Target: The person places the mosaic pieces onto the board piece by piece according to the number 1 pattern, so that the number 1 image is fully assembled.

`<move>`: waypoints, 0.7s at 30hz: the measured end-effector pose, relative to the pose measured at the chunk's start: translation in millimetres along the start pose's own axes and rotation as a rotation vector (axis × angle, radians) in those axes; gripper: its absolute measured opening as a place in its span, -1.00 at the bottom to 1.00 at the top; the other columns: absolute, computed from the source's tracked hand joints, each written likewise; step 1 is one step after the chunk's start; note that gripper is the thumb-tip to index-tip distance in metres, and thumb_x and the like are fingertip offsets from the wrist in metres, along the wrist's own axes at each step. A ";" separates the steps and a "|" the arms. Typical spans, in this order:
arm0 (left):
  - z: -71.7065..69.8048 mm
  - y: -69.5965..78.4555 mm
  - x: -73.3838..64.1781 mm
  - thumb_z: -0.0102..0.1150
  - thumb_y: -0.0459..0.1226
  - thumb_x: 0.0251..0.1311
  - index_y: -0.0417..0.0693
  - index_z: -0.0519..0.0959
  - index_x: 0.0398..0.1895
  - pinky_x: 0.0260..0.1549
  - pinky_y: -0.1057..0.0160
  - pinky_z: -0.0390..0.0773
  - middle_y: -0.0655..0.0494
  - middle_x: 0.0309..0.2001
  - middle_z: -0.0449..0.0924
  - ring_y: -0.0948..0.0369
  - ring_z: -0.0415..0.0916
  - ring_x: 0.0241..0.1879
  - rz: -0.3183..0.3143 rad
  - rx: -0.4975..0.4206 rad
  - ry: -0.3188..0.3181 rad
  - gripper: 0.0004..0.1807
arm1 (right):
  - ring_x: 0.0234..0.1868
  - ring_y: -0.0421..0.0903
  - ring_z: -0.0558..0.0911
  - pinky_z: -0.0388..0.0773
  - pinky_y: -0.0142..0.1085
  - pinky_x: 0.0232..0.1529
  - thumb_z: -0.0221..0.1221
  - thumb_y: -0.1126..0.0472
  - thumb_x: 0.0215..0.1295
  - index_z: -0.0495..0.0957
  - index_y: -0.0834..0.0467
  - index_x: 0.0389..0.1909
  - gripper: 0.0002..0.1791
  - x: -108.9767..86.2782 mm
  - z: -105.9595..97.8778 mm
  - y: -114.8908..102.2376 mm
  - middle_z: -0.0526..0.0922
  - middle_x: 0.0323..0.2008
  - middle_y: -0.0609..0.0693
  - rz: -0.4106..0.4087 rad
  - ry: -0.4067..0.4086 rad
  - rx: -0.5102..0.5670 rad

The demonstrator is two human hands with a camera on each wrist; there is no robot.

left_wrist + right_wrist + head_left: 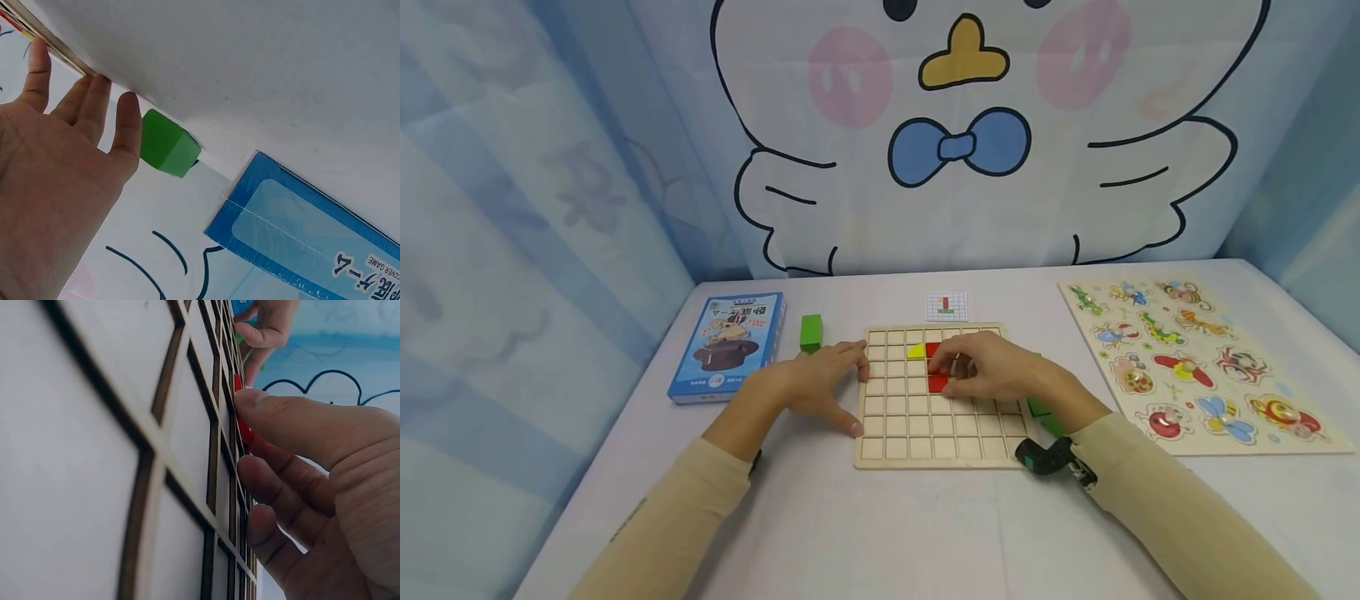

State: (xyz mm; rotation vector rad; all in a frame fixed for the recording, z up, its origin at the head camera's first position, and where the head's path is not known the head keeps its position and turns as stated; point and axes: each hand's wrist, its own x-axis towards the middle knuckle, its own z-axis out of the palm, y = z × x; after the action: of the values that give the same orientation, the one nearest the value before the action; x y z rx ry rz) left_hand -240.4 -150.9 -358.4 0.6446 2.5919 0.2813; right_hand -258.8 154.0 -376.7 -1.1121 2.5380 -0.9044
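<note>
A wooden grid board (pixel 895 425) lies on the table, and my left hand (pixel 823 379) touches its left edge with fingers spread. In the left wrist view, the fingertips of the left hand (pixel 69 169) meet the board's side. My right hand (pixel 988 367) is over the upper middle of the grid. Its thumb and curled fingers pinch a red piece (pixel 937 383), seen edge-on as a red piece (pixel 244 429) in the right wrist view. More red (pixel 932 349) shows above the fingers, beside a yellow piece (pixel 916 351). The right hand hides part of the red.
A green block (pixel 811 332) stands left of the board, near a blue game box (pixel 726 346). More green blocks (pixel 1051 423) lie partly under the right forearm. Behind the board is a small pattern card (pixel 947 306). A board of insect pictures (pixel 1210 421) lies at right.
</note>
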 end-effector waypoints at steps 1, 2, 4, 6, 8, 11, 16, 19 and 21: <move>-0.1 0.0 0.0 0.57 0.24 -0.09 0.31 0.36 0.00 0.45 -0.32 0.12 0.09 0.68 -0.12 0.02 -0.06 0.63 0.000 0.000 0.000 -0.30 | -0.20 -0.17 0.60 0.59 -0.26 -0.14 0.41 0.20 0.28 0.65 0.05 0.00 -0.71 -0.2 -0.4 0.0 0.68 -0.12 -0.14 -0.005 -0.001 -0.001; -0.2 0.0 0.1 0.56 0.24 -0.09 0.31 0.36 0.00 0.45 -0.32 0.12 0.09 0.68 -0.12 0.03 -0.07 0.63 0.001 -0.001 0.001 -0.30 | -0.20 -0.17 0.60 0.59 -0.27 -0.14 0.41 0.20 0.28 0.65 0.05 0.01 -0.71 -0.3 -0.8 0.1 0.68 -0.11 -0.13 -0.007 -0.001 -0.003; -0.3 -0.2 0.1 0.56 0.24 -0.09 0.31 0.36 0.01 0.45 -0.33 0.12 0.09 0.68 -0.12 0.03 -0.08 0.63 0.003 -0.001 0.002 -0.30 | -0.19 -0.18 0.61 0.60 -0.26 -0.12 0.41 0.20 0.28 0.65 0.06 0.01 -0.70 -0.7 -1.8 0.5 0.68 -0.09 -0.12 -0.009 -0.003 -0.006; -0.3 -0.2 0.1 0.56 0.23 -0.08 0.30 0.36 0.01 0.45 -0.33 0.12 0.08 0.68 -0.12 0.04 -0.09 0.63 0.006 -0.003 0.003 -0.30 | -0.17 -0.18 0.62 0.61 -0.25 -0.08 0.41 0.19 0.28 0.65 0.05 0.01 -0.70 -1.5 -3.7 -0.6 0.68 -0.06 -0.12 0.000 -0.008 -0.002; -0.2 -0.2 -0.3 0.57 0.23 -0.08 0.30 0.35 0.01 0.45 -0.32 0.12 0.09 0.68 -0.12 0.04 -0.09 0.63 0.006 -0.004 0.003 -0.30 | -0.14 -0.17 0.63 0.62 -0.23 -0.04 0.41 0.19 0.29 0.64 0.05 0.02 -0.70 -2.4 -6.2 -1.2 0.68 -0.04 -0.11 0.003 -0.010 0.006; 0.1 0.1 -1.0 0.57 0.22 -0.08 0.29 0.35 0.01 0.46 -0.31 0.12 0.08 0.68 -0.12 0.04 -0.09 0.63 0.003 -0.007 0.001 -0.30 | -0.12 -0.16 0.64 0.63 -0.21 -0.02 0.39 0.19 0.32 0.64 0.05 0.04 -0.70 -5.7 -11.2 -2.8 0.67 -0.03 -0.09 0.003 -0.005 0.010; 0.0 1.0 -1.2 0.57 0.21 -0.07 0.30 0.36 0.01 0.45 -0.32 0.12 0.07 0.68 -0.13 0.03 -0.09 0.63 0.008 -0.008 -0.001 -0.31 | -0.14 -0.16 0.64 0.64 -0.23 -0.07 0.38 0.16 0.34 0.62 0.07 0.05 -0.69 -13.3 -19.6 -3.3 0.66 -0.09 -0.07 0.001 0.017 -0.012; -0.3 1.0 -1.0 0.57 0.22 -0.07 0.30 0.36 0.02 0.45 -0.33 0.11 0.08 0.68 -0.13 0.04 -0.09 0.64 0.006 -0.005 -0.002 -0.30 | -0.14 -0.15 0.64 0.64 -0.21 -0.09 0.37 0.16 0.35 0.62 0.08 0.04 -0.71 -17.0 -23.0 -3.7 0.66 -0.09 -0.05 -0.004 0.025 -0.010; -0.4 1.2 -0.9 0.57 0.21 -0.07 0.30 0.36 0.02 0.46 -0.33 0.10 0.07 0.68 -0.13 0.03 -0.09 0.63 0.004 -0.009 -0.001 -0.30 | -0.15 -0.14 0.63 0.63 -0.20 -0.11 0.36 0.17 0.35 0.63 0.07 0.03 -0.73 -19.3 -24.6 -4.5 0.66 -0.08 -0.05 0.000 0.029 -0.005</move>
State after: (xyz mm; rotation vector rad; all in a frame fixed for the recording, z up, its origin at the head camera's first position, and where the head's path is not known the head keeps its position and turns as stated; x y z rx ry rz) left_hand -239.4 -150.3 -357.4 0.6471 2.5870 0.2931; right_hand -253.5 176.6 -355.3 -1.1090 2.5647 -0.9204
